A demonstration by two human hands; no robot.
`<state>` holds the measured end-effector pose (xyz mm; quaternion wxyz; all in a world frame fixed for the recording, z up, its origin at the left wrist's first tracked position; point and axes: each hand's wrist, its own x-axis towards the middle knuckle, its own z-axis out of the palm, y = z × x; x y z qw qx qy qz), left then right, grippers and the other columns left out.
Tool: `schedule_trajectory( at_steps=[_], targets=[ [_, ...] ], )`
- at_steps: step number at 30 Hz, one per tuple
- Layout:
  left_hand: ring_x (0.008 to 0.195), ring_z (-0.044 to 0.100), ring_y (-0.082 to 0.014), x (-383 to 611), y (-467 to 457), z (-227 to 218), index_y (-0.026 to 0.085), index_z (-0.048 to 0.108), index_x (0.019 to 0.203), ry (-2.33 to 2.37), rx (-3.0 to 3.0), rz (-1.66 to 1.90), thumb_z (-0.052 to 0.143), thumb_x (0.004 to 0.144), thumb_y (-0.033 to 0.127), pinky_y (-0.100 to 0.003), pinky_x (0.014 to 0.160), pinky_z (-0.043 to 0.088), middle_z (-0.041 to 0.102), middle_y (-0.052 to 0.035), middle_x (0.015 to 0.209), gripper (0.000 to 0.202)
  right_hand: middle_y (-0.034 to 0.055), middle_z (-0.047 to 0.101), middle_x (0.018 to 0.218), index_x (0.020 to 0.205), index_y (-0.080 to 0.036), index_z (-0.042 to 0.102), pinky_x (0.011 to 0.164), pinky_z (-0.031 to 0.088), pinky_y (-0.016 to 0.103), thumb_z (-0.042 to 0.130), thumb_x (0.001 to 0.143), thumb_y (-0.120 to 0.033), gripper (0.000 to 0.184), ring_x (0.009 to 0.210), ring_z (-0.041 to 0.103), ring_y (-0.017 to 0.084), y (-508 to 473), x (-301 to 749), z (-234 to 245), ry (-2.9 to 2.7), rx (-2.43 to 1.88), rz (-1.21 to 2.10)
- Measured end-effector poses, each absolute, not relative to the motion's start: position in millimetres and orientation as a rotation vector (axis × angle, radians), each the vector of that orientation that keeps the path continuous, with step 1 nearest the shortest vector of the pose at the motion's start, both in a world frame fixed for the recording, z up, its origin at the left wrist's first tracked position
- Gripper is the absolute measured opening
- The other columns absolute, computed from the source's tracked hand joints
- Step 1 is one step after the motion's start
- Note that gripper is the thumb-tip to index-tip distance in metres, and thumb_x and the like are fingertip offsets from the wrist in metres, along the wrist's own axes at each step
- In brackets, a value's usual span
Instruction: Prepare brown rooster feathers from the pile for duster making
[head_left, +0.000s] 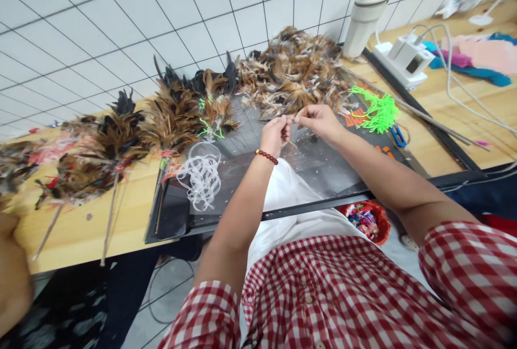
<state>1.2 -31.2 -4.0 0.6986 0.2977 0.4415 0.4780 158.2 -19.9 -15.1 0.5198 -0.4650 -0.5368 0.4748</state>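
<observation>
My left hand (276, 133), with a beaded bracelet (266, 156) at the wrist, is closed in a pinch above the dark tray (250, 176). Against its fingertips, my right hand (322, 123) pinches too. What they hold is too small to make out; a thin dark line shows just left of the left fingers. Right behind the hands lies a large heap of brown feathers (299, 74). Bright green strings (377, 112) are bunched to the right, and a coil of clear, ribbon-like band (202, 176) sits at the left on the tray.
Feather bundles (172, 112) line the left side, some on sticks (110, 220). A lidded white bottle (363, 23), a power strip (404, 63) with cables and a blue-handled tool (398, 135) are at the right. Below the table stands a red basket (383, 225). Someone's arm (14, 273) shows far left.
</observation>
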Motion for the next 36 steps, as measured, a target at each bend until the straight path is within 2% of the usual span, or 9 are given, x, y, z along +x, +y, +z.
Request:
schedule_trajectory(
  at_steps=[3,5,10,13,19,22,25,30,36],
  targets=[
    [0.058,0.056,-0.0028,1.8,-29.6,-8.0,0.017,0.074,0.09,0.903,0.592,1.185,0.085,0.085,0.029,-0.016,0.056,0.043,0.067,0.004,0.074,0.017,-0.0037,0.058,0.056,0.066,-0.018,0.069,0.053,0.036,0.024,0.088,0.061,-0.03,0.023,0.053,0.045,0.008,-22.3,152.5,-12.6,-1.067,-1.079,1.204],
    [0.061,0.056,-0.0022,3.6,-29.8,-10.7,0.019,0.078,0.098,0.896,0.574,1.222,0.088,0.08,0.021,-0.017,0.061,0.044,0.071,0.0041,0.081,0.02,-0.0048,0.056,0.054,0.064,-0.019,0.067,0.051,0.032,0.023,0.087,0.058,-0.031,0.024,0.05,0.042,0.007,-24.0,148.5,-12.9,-0.993,-1.047,1.244],
    [0.06,0.05,-0.0017,9.5,-33.1,-13.3,0.017,0.08,0.091,0.87,0.559,1.243,0.084,0.084,0.017,-0.017,0.062,0.042,0.069,0.0042,0.075,0.009,-0.0045,0.056,0.054,0.063,-0.018,0.066,0.051,0.03,0.023,0.09,0.053,-0.035,0.031,0.051,0.043,0.006,-31.4,136.0,-16.6,-1.014,-0.995,1.314],
    [0.062,0.055,-0.0021,8.8,-32.8,-13.9,0.015,0.078,0.089,0.865,0.546,1.241,0.084,0.086,0.021,-0.016,0.065,0.045,0.069,0.0033,0.074,0.008,-0.0035,0.056,0.057,0.064,-0.018,0.065,0.054,0.033,0.024,0.091,0.058,-0.039,0.034,0.053,0.043,0.007,-32.9,136.6,-15.3,-1.12,-1.016,1.311],
    [0.086,0.072,-0.0062,3.5,-24.1,-17.7,0.017,0.075,0.092,0.934,0.563,1.347,0.076,0.093,0.021,-0.016,0.079,0.053,0.077,0.0008,0.086,0.004,0.0013,0.063,0.071,0.078,-0.021,0.07,0.069,0.047,0.031,0.076,0.087,-0.038,0.02,0.069,0.054,0.015,-12.2,185.6,-12.1,-1.406,-1.221,0.644],
    [0.087,0.072,-0.0065,3.8,-20.2,-20.5,0.017,0.074,0.084,1.032,0.583,1.403,0.074,0.093,0.016,-0.016,0.082,0.053,0.074,0.0019,0.077,0.01,0.0067,0.07,0.084,0.089,-0.021,0.077,0.081,0.051,0.039,0.069,0.09,-0.03,0.012,0.081,0.061,0.022,-3.8,204.2,-19.0,-1.744,-1.308,0.312],
    [0.08,0.071,-0.0063,4.3,-17.7,-23.9,0.018,0.075,0.084,1.091,0.586,1.39,0.08,0.09,0.022,-0.017,0.08,0.053,0.071,0.0033,0.07,0.008,0.0126,0.073,0.097,0.105,-0.02,0.082,0.087,0.05,0.044,0.062,0.091,-0.023,0.024,0.093,0.064,0.029,-5.0,202.8,-30.7,-2.109,-1.373,0.088],
    [0.072,0.069,-0.0056,4.0,-20.0,-22.0,0.019,0.074,0.09,1.083,0.616,1.322,0.086,0.085,0.033,-0.016,0.073,0.053,0.068,0.0048,0.068,0.018,0.0138,0.073,0.098,0.103,-0.019,0.08,0.083,0.05,0.041,0.057,0.09,-0.02,0.026,0.094,0.064,0.029,-7.7,190.7,-42.0,-2.237,-1.43,0.096],
    [0.083,0.074,-0.0104,8.3,-32.7,-9.4,0.015,0.066,0.083,0.944,0.573,1.074,0.071,0.097,0.02,-0.023,0.083,0.056,0.075,-0.0015,0.08,0.016,0.0116,0.072,0.1,0.099,-0.022,0.071,0.094,0.05,0.043,0.048,0.101,-0.029,0.024,0.1,0.067,0.026,-14.2,185.3,-26.1,-1.879,-1.158,0.097]
  ],
)
